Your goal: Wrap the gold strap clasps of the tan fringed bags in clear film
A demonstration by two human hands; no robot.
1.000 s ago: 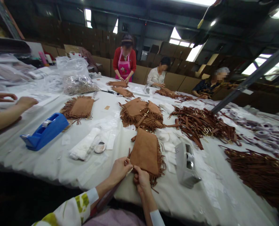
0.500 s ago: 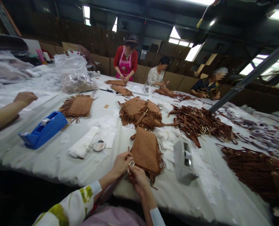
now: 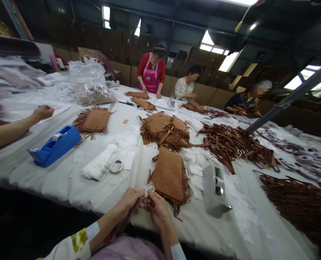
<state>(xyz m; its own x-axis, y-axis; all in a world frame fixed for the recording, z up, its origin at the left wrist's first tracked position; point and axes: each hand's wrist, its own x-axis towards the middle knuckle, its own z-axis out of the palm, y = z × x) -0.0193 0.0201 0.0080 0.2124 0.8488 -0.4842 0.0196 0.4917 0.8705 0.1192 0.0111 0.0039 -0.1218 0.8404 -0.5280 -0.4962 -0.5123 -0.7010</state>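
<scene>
My left hand (image 3: 133, 199) and my right hand (image 3: 157, 207) meet at the table's front edge, both with pinched fingers. Between them is a small pale-gold clasp (image 3: 149, 190) with what looks like a thin clear wrap around it. A dull brownish strip hangs below my left hand; its link to the clasp is hidden. Just beyond my fingers lies a tan suede bag (image 3: 168, 174) with fringe along its side and bottom. To its right stands a grey tape dispenser (image 3: 213, 191), with white folded pieces (image 3: 194, 168) between them.
A blue tape dispenser (image 3: 56, 146), a white roll (image 3: 99, 160) and a fringed bag (image 3: 96, 120) lie to the left. Ahead are piled bags (image 3: 155, 122) and brown straps (image 3: 236, 144). A metal post (image 3: 287, 103) slants at right. Co-workers stand or sit around the table; one's arm (image 3: 16, 131) reaches in at left.
My hands have shifted slightly down and left, with the left fingers now lower around the clasp. The view has turned a little left. The co-worker in the pink apron has parted their hands.
</scene>
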